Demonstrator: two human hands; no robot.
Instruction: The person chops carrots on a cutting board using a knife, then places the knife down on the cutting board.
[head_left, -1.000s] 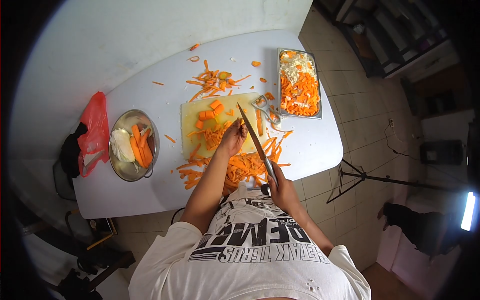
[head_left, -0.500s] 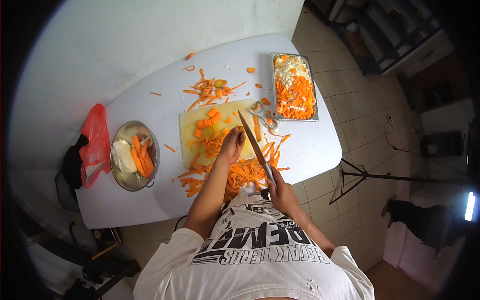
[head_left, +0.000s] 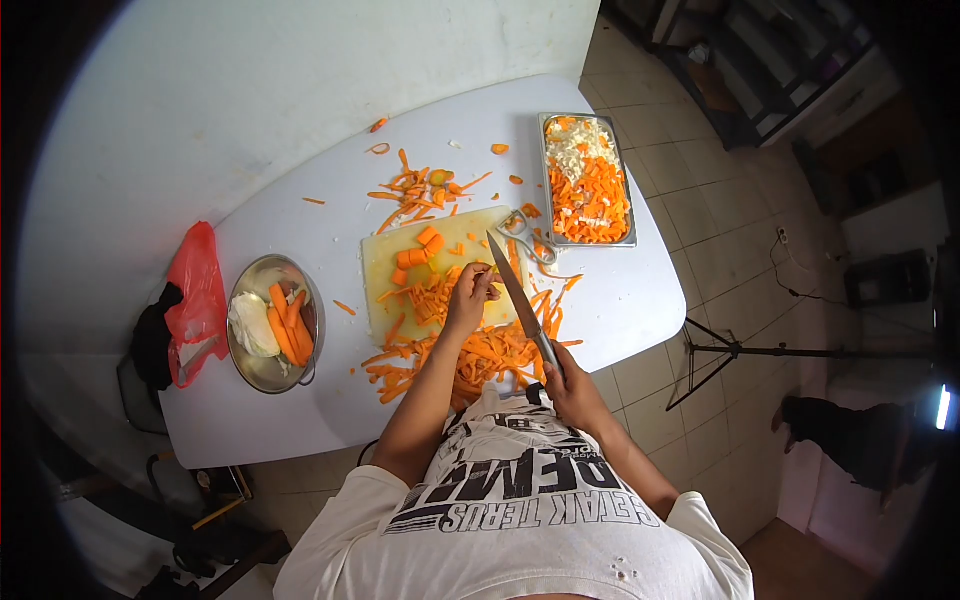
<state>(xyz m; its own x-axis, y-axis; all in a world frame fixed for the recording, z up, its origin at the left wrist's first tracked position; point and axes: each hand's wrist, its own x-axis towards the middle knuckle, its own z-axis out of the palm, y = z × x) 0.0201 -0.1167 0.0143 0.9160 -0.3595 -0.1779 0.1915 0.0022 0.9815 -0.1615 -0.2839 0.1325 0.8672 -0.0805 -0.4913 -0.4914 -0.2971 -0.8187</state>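
My right hand (head_left: 574, 394) is wrapped round the handle of a kitchen knife (head_left: 518, 296), whose blade points up and away over the right part of the yellowish cutting board (head_left: 385, 248). Over the board's middle is my left hand (head_left: 470, 300), its fingers curled in; what they hold, if anything, I cannot make out. Beside and partly under that hand lies a heap of cut carrot pieces (head_left: 430, 298). Thicker carrot chunks (head_left: 420, 250) rest farther back on the board. A peeler (head_left: 530, 240) with a pale handle lies at the board's right edge.
Carrot peelings (head_left: 490, 362) pile along the board's near edge, with more peelings (head_left: 410, 190) behind it. A metal tray (head_left: 632, 205) of chopped carrot and white pieces stands at the back right. On the left are a metal bowl (head_left: 243, 372) with carrots and a red plastic bag (head_left: 196, 290).
My left hand has shifted slightly down, its fingers now more curled; the orange piece at its fingertips no longer shows clearly. The knife stays in my right hand. The view has shifted a little.
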